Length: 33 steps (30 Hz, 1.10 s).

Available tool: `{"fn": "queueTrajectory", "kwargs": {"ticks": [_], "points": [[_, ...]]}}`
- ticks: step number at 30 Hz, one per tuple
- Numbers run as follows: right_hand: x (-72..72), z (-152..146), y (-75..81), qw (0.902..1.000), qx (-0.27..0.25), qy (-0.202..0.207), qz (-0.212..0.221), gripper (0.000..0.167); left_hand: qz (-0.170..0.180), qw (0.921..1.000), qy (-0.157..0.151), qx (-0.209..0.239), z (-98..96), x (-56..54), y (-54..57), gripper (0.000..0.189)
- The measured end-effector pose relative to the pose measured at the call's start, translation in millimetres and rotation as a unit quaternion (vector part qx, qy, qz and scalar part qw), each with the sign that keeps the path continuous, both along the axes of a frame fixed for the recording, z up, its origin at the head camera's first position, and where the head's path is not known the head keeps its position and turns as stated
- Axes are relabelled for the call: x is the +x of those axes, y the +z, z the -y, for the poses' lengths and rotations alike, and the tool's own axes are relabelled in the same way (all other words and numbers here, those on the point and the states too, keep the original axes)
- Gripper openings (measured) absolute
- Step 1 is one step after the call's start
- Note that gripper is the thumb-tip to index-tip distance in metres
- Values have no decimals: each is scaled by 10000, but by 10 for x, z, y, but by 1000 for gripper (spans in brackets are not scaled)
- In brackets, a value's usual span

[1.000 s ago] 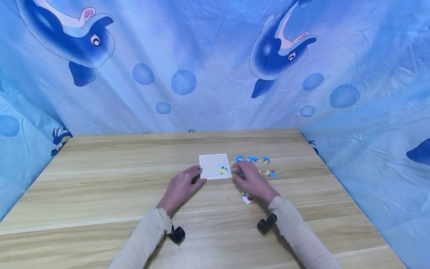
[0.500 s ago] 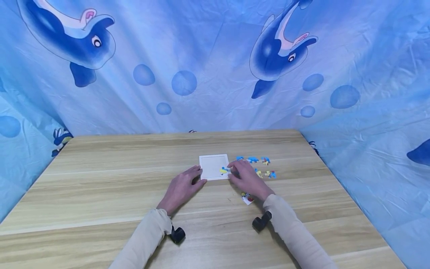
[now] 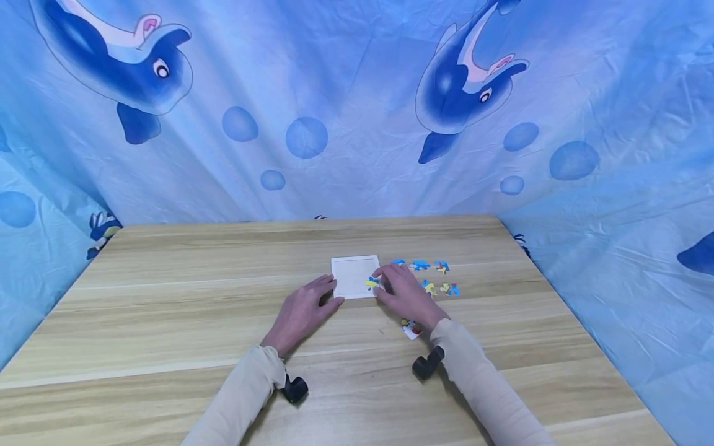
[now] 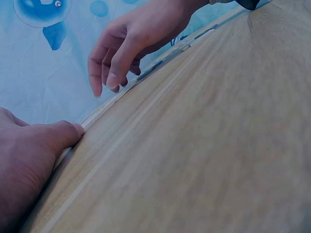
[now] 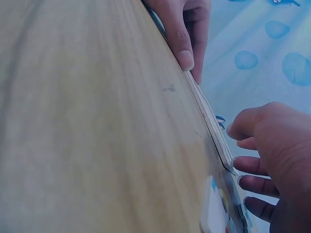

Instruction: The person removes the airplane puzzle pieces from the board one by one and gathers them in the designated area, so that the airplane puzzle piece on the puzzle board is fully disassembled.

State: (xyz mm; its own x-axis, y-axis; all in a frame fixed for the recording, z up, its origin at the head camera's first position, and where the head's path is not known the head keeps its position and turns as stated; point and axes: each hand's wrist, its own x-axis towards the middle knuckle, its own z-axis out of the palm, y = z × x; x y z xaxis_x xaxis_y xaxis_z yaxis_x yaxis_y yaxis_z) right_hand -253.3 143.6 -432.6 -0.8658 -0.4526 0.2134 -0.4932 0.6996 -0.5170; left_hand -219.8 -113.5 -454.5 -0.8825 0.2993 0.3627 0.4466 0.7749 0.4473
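A white, square, framed puzzle tray (image 3: 354, 257) lies flat on the wooden table. In its lower right part sits a yellow and blue jigsaw piece (image 3: 370, 283). My left hand (image 3: 304, 313) holds the tray's near left corner, fingers along the left side and thumb at the near edge. Over the right side of the tray my right hand (image 3: 407, 294) arches, thumb and index finger apart around the piece. In the left wrist view the right hand (image 4: 138, 39) hangs with fingertips pointing down, nothing visible between them. The right wrist view shows the left thumb (image 5: 186, 59) on the tray's rim.
Right of the tray lie several loose jigsaw pieces, among them a blue one (image 3: 421, 265), a yellow one (image 3: 428, 287) and a red and blue one (image 3: 450, 289). A white-cornered piece (image 3: 411, 329) lies nearer, beside the right wrist. A blue dolphin-print curtain (image 3: 357, 167) surrounds the table (image 3: 223, 260).
My right hand has moved left from beside the tray to over its right side, uncovering more of the loose pieces. The left hand and the tray have stayed in place.
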Motion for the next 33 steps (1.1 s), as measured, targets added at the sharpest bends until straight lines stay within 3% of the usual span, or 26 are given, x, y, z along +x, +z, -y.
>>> {"fn": "queueTrajectory", "kwargs": {"ticks": [18, 33], "points": [[-31, 86, 12, 9992, 372, -151, 85, 35, -141, 9999, -68, 45, 10, -9, -18, 44], [-63, 106, -7, 9997, 142, -175, 134, 32, -107, 9999, -97, 90, 7, -7, -22, 45]]}}
